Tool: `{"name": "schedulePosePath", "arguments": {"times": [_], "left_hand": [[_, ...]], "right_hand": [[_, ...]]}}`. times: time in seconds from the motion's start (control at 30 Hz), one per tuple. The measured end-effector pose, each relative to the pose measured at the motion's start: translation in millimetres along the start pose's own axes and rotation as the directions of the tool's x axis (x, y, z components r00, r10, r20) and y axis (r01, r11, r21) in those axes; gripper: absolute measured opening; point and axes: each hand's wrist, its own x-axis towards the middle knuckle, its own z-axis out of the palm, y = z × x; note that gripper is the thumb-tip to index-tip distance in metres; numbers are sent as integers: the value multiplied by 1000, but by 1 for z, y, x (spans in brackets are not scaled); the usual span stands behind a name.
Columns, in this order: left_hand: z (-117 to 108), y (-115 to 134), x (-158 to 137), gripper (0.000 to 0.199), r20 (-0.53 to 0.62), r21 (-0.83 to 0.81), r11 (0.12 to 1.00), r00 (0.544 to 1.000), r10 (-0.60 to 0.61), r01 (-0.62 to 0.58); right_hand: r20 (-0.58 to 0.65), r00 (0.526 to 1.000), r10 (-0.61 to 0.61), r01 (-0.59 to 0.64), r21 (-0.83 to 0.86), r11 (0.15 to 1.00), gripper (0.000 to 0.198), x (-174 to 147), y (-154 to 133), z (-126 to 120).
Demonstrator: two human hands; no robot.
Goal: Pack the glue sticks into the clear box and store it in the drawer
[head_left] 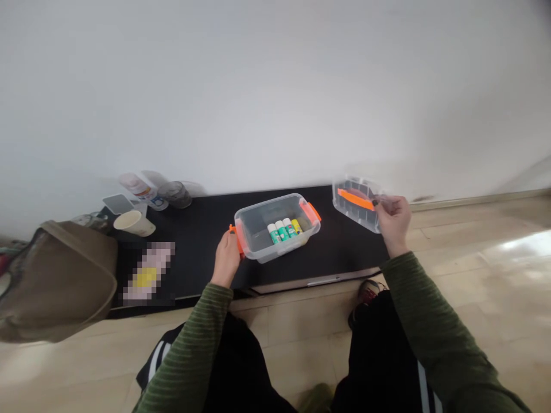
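Clear box [278,251], four small capped tubes [282,232] inside, sat on or just above the black table [193,235]; I couldn't tell which. Left hand [227,258] closed round its orange end latch [240,238]; right hand [394,221] pinched the lid [350,211] by its orange handle [355,199]. Judged both light, stiff, slick: best held by latch ends and handle, box level.

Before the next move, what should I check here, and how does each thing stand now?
1. Left-hand grip on the box, at its left end: ok.
2. Right-hand grip on the lid, near its orange handle: ok.
3. Box uncovered, lid apart from it: ok.
4. Four small tubes inside the box: ok.
5. Paper cup clear of the box: ok.
6. Box resting flat on the tabletop: cannot tell.
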Motion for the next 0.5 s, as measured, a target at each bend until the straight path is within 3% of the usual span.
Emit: {"name": "schedulePosePath", "arguments": {"times": [0.13,0.27,0.33,0.5], "left_hand": [[-8,-4,-1,26,10,29,1000,1000,5,-6],[-8,-1,-5,20,25,-5,1000,999,-24,25],[-7,1,-7,18,22,-36,999,999,-39,40],[-9,-4,-5,20,-11,14,998,998,-55,55]], "right_hand": [[298,953,-57,140,-265,954,13,-16,2,-6],[633,772,-64,429,-444,786,16,-24,10,-10],[702,712,20,506,-532,678,23,-25,21,-13],[712,677,184,541,-652,531,37,-23,59,-21]]}}
